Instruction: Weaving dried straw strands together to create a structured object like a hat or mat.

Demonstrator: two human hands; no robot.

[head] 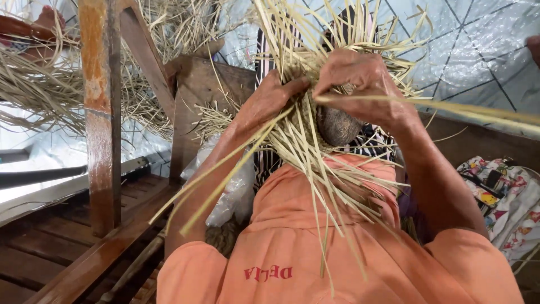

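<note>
My left hand (pixel 269 99) and my right hand (pixel 360 84) are both raised in front of me, closed around a bundle of pale dry straw strips (pixel 298 141). The strips fan out above my fingers and hang down over my orange shirt (pixel 315 236). A dark rounded, woven-looking piece (pixel 337 125) shows just under my right hand where the strips meet. One long strip (pixel 467 110) runs out to the right from my right hand.
A worn wooden post (pixel 102 112) and wooden frame stand at left, with more loose straw (pixel 34 84) piled behind. Another person's hand (pixel 45 19) shows at top left. A patterned cloth bag (pixel 506 197) lies at right. A clear plastic bag (pixel 230 191) sits near my left elbow.
</note>
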